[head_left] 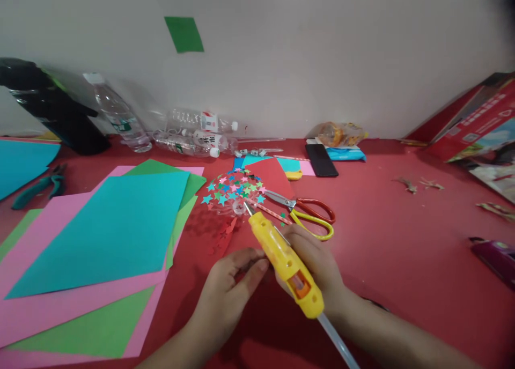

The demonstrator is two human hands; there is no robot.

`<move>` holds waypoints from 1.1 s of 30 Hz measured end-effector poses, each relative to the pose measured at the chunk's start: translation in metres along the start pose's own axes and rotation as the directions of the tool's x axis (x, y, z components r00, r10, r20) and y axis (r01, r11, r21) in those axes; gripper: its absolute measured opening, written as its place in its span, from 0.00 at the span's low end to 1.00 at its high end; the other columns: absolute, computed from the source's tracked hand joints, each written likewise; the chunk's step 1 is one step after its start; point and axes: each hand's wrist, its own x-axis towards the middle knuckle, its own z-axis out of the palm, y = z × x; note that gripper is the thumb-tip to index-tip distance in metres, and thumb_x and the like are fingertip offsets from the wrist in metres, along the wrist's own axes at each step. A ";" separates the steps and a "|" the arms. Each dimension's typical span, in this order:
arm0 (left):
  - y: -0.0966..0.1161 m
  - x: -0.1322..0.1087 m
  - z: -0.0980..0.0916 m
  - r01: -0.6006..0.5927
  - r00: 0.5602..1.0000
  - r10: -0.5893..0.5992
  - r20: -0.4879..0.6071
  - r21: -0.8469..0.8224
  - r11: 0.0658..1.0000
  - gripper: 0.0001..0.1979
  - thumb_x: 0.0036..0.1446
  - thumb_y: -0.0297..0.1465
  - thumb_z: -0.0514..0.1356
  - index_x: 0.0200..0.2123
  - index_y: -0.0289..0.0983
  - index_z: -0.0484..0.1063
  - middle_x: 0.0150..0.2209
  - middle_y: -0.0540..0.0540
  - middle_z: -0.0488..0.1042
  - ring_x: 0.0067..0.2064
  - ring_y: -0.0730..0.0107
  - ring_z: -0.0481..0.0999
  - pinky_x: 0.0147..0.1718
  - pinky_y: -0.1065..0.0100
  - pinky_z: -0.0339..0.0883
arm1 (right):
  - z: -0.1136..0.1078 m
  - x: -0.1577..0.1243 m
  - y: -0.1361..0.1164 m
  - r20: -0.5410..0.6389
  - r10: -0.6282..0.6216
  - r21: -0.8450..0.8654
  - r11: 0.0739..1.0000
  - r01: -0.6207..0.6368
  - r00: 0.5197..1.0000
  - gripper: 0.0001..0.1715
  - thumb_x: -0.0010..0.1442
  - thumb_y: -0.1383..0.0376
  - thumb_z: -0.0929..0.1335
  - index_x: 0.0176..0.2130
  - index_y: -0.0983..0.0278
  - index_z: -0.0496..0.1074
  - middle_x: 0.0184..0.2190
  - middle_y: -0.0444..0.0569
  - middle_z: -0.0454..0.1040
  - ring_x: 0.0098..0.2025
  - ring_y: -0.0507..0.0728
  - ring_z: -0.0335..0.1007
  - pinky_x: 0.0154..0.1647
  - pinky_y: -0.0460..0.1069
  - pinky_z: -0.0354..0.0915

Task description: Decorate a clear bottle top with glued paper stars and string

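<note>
My right hand (317, 267) is wrapped round a yellow hot glue gun (281, 253) with an orange trigger and a clear glue stick out its back; its metal nozzle points up toward a pile of small coloured paper stars (233, 189). My left hand (229, 288) lies beside the gun's body, thumb and fingers curled together in a pinch on the red table (402, 251); what it holds, if anything, is too small to see. A red paper cut-out (223, 235) lies just above the left hand.
Teal, pink and green paper sheets (104, 235) cover the left. Red and yellow scissors (308, 213) lie right of the stars. Plastic bottles (189, 135), a black phone (321, 160), teal pliers (38, 189) and a red box (475, 122) stand around the wall.
</note>
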 end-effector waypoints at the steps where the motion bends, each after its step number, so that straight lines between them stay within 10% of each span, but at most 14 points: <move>1: 0.002 0.000 0.001 0.006 1.000 -0.006 0.000 -0.041 0.999 0.10 0.54 0.38 0.59 0.26 0.39 0.74 0.27 0.48 0.77 0.31 0.64 0.75 0.32 0.67 0.69 | 0.000 0.001 -0.001 0.013 -0.012 -0.004 1.000 0.012 1.000 0.07 0.58 0.70 0.66 0.32 0.59 0.62 0.29 0.45 0.66 0.30 0.54 0.63 0.29 0.48 0.62; 8: 0.008 0.005 0.001 0.086 0.996 -0.087 0.003 -0.199 0.976 0.09 0.51 0.37 0.61 0.25 0.37 0.74 0.23 0.49 0.76 0.27 0.68 0.73 0.29 0.68 0.68 | -0.004 0.003 0.002 0.102 -0.016 0.049 0.999 0.011 0.995 0.03 0.59 0.69 0.66 0.33 0.62 0.65 0.31 0.48 0.68 0.33 0.55 0.64 0.32 0.49 0.63; 24: 0.004 0.002 0.001 0.069 0.998 -0.069 -0.009 -0.004 0.998 0.09 0.54 0.35 0.59 0.28 0.37 0.75 0.26 0.49 0.75 0.28 0.72 0.71 0.28 0.73 0.65 | -0.004 0.005 0.000 0.056 0.207 -0.005 0.978 -0.207 0.977 0.09 0.54 0.72 0.67 0.27 0.62 0.62 0.25 0.40 0.64 0.27 0.50 0.62 0.27 0.44 0.60; 33: 0.002 0.003 -0.001 0.144 0.989 -0.145 -0.014 -0.068 0.987 0.15 0.55 0.39 0.61 0.20 0.36 0.74 0.20 0.50 0.73 0.24 0.75 0.68 0.23 0.74 0.60 | -0.004 -0.004 0.007 -0.022 -0.067 -0.088 0.994 0.065 0.998 0.04 0.59 0.69 0.67 0.35 0.62 0.65 0.32 0.47 0.69 0.33 0.54 0.65 0.33 0.48 0.65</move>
